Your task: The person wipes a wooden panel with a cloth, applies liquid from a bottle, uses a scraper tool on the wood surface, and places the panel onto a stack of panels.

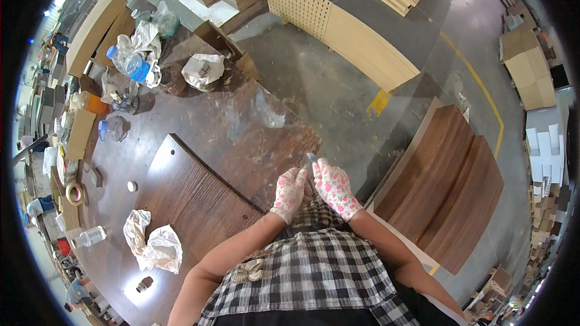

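Both my hands wear white gloves with a pink print and are close together in front of my checked apron (314,265), by the table's edge. My left hand (289,193) is closed, fingertips pressed together; what they hold, if anything, is hidden. My right hand (335,189) is closed on a small thing with a pale grey-blue tip (311,157), which sticks out past the fingers; its kind is too small to tell. Left of my hands a dark brown wood-grain panel (193,190) with small holes lies on the brown table (163,115). Crumpled white cloths (162,249) rest on the panel.
Plastic bottles (125,63), bags and a crumpled white wrapper (203,71) crowd the table's far left. A tape roll (74,194) and a clear bottle (89,237) lie at the left. Brown boards (435,187) are stacked at my right; a long panel stack (368,54) stands ahead.
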### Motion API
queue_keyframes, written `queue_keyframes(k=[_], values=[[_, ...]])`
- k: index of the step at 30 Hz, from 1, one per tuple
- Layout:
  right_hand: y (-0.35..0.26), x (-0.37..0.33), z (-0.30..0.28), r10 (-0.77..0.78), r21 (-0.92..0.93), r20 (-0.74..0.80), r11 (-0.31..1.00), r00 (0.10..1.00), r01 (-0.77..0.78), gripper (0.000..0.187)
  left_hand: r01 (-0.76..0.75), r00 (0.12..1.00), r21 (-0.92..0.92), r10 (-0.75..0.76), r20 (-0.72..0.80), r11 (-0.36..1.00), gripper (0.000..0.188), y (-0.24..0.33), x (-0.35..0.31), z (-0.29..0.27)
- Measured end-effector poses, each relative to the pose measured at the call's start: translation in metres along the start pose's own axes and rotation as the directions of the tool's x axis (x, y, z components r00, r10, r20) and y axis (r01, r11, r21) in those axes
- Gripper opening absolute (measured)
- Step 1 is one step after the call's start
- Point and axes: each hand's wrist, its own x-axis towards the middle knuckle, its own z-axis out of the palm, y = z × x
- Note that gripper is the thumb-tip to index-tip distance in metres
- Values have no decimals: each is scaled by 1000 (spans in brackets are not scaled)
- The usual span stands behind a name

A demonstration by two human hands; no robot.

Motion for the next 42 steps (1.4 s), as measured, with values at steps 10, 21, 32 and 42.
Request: queue_keyframes(k=[10, 21, 32, 42], values=[[4, 7, -1, -27, -81, 90, 996, 996, 34, 29, 1, 1000, 22, -1, -6, 1000, 23, 2, 1, 2], [10, 0, 2, -98, -35, 57, 994, 994, 100, 28, -2, 999, 75, 5, -40, 997, 23, 7, 0, 0], [6, 9, -8, -28, -49, 20, 998, 999, 29, 26, -26, 998, 105, 32, -48, 994, 24, 6, -1, 1], [10, 12, -14, -5, -110, 61, 994, 998, 12, 28, -11, 997, 81, 17, -74, 997, 21, 10, -3, 6]])
